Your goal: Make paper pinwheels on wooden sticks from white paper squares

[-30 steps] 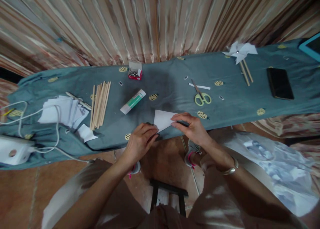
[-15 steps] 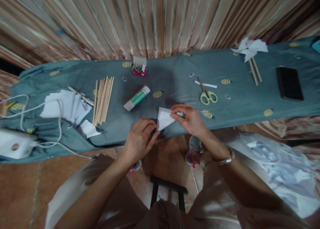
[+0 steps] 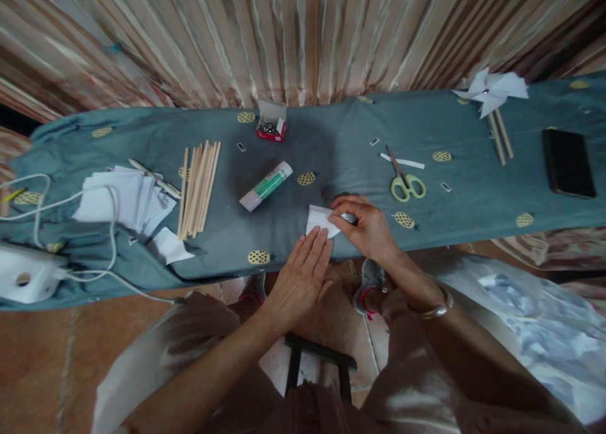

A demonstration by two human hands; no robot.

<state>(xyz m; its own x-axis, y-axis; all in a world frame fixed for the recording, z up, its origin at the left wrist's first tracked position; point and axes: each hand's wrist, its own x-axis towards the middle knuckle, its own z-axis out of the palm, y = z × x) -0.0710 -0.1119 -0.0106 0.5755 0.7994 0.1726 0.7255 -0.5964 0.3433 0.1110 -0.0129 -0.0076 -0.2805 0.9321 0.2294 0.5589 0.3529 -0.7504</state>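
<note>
A folded piece of white paper point(image 3: 320, 218) lies at the front edge of the cloth-covered table, partly hidden by both hands. My left hand point(image 3: 305, 266) is open, its outstretched fingers flat on the paper's lower edge. With thumb and fingers pinched, my right hand point(image 3: 364, 225) grips the paper's right part. Beyond the paper, to the left, lies a glue stick point(image 3: 266, 186) with a green and white label. Green-handled scissors point(image 3: 401, 178) rest to the right, touching a thin white paper strip point(image 3: 411, 163).
On the left are wooden sticks point(image 3: 199, 191), stacked white papers point(image 3: 118, 197), a pen point(image 3: 154, 178) and a white power strip point(image 3: 28, 273) with cables. A red box of pins point(image 3: 271, 128) stands behind. A paper pinwheel point(image 3: 495, 93) and a black phone point(image 3: 568, 162) lie right; a plastic bag point(image 3: 534, 333) sits below.
My left hand has gone from holding the paper's lower left corner to lying flat on its lower edge, fingers extended. My right hand keeps its pinch. The view has shifted slightly.
</note>
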